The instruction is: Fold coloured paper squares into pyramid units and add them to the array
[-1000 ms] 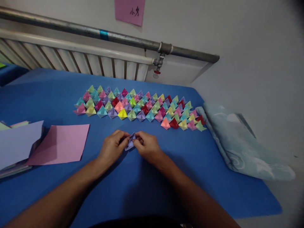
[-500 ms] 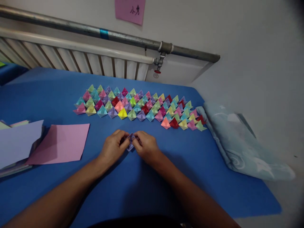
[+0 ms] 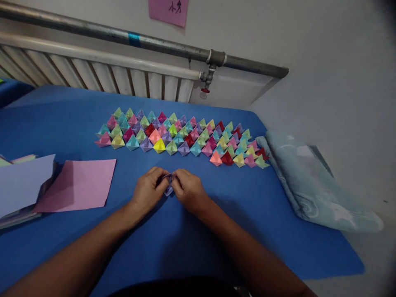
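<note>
Between my two hands is a small folded purple paper [image 3: 168, 189], partly hidden by the fingers. My left hand [image 3: 150, 185] pinches its left side with thumb and forefinger. My right hand [image 3: 187, 188] pinches the right side in the same manner, close to the left fingertips. Beyond the hands, several rows of small folded paper boats [image 3: 159, 146] in many colours stand side by side on the blue tabletop [image 3: 133, 255].
A pink sheet [image 3: 83, 185] lies at left beside a stack of coloured paper [image 3: 21, 185]. At right is a folded pale green cloth [image 3: 309, 185]. Behind the table are a white radiator [image 3: 139, 84], a metal pipe [image 3: 173, 48] and a pink note [image 3: 168, 10] on the wall.
The upper edge of the purple paper looks flatter and lower between my fingertips. Both hands keep their pinch and have barely moved. The view has shifted slightly.
</note>
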The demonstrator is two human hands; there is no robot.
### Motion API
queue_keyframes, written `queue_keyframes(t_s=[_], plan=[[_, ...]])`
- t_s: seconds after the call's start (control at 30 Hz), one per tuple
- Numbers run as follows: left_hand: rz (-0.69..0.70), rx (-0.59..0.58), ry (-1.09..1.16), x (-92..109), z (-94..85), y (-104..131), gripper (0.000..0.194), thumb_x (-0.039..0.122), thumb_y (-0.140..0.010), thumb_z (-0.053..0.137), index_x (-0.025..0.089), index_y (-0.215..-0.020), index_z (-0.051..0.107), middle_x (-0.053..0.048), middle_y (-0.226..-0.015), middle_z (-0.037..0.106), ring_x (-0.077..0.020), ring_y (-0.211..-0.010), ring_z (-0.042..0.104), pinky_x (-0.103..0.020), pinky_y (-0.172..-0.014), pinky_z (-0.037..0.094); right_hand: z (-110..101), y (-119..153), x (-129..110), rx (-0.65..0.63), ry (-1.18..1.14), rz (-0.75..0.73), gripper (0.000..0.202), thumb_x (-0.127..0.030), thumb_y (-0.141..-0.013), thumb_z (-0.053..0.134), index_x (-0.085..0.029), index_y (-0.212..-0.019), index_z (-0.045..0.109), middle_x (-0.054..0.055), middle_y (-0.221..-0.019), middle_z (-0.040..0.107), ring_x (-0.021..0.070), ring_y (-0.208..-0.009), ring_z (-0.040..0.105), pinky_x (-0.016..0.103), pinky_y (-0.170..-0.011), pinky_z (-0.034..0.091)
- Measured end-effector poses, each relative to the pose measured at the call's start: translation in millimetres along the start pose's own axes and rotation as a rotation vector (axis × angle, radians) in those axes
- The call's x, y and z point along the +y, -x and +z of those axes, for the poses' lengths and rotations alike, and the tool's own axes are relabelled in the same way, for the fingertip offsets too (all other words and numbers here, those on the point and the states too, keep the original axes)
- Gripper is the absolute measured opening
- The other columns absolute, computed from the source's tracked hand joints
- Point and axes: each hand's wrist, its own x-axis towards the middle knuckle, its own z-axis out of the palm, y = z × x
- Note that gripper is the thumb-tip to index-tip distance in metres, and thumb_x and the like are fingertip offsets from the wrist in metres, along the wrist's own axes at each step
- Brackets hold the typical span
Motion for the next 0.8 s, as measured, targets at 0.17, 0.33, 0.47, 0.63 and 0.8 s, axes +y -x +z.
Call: queue_keyframes(t_s=[0.17, 0.33, 0.47, 0.63, 0.8], plan=[[-0.028, 0.013, 0.024, -1, 0.7, -1, 0.015, 0.026, -0.085, 0.054, 0.021, -0.078, 0.067, 0.0, -0.073, 0.063, -0.0148, -0.066, 0.058, -0.028, -0.065, 0.046, 0, -1, -2, 0.022, -0.068, 0.027, 0.014, -0.014, -0.09, 0.048, -0.021, -0.083, 0.059, 0.002, -0.08, 0.065, 0.0153, -0.075, 0.058, 0.025, -0.072, 0.042], [-0.079, -0.01, 0.044, -2, 0.9, -3, 0.016, 0.031, -0.083, 0.056, 0.021, -0.078, 0.068, -0.001, -0.075, 0.066, -0.016, -0.07, 0.06, -0.029, -0.067, 0.047, 0, -3, 0, 0.002, -0.074, 0.059, 0.013, -0.015, -0.089, 0.05, -0.02, -0.081, 0.059, 0.001, -0.076, 0.063, 0.0142, -0.07, 0.055, 0.025, -0.068, 0.039], [-0.178, -0.094, 0.132, -6, -2.8, -7, 0.024, 0.04, -0.078, 0.06, 0.02, -0.086, 0.071, -0.003, -0.078, 0.068, -0.0173, -0.07, 0.062, -0.03, -0.064, 0.049, -1, -6, 6, -0.034, -0.091, 0.138, 0.014, -0.018, -0.089, 0.053, -0.02, -0.075, 0.057, -0.002, -0.07, 0.059, 0.0122, -0.063, 0.05, 0.024, -0.061, 0.034], [-0.266, -0.186, 0.228, -6, -10.2, -11, 0.031, 0.044, -0.074, 0.061, 0.019, -0.089, 0.073, -0.001, -0.072, 0.068, -0.0153, -0.059, 0.059, -0.027, -0.053, 0.048, -5, -9, 10, -0.051, -0.089, 0.206, 0.018, -0.02, -0.088, 0.055, -0.02, -0.07, 0.056, -0.003, -0.066, 0.056, 0.0112, -0.062, 0.046, 0.024, -0.058, 0.029], [-0.206, -0.21, 0.125, -4, -11.8, -10, 0.028, 0.042, -0.076, 0.058, 0.02, -0.083, 0.072, -0.001, -0.068, 0.066, -0.0136, -0.054, 0.057, -0.026, -0.053, 0.047, -7, -8, 8, -0.09, -0.041, 0.195, 0.02, -0.019, -0.089, 0.055, -0.02, -0.069, 0.053, -0.003, -0.066, 0.054, 0.011, -0.06, 0.044, 0.024, -0.059, 0.028]])
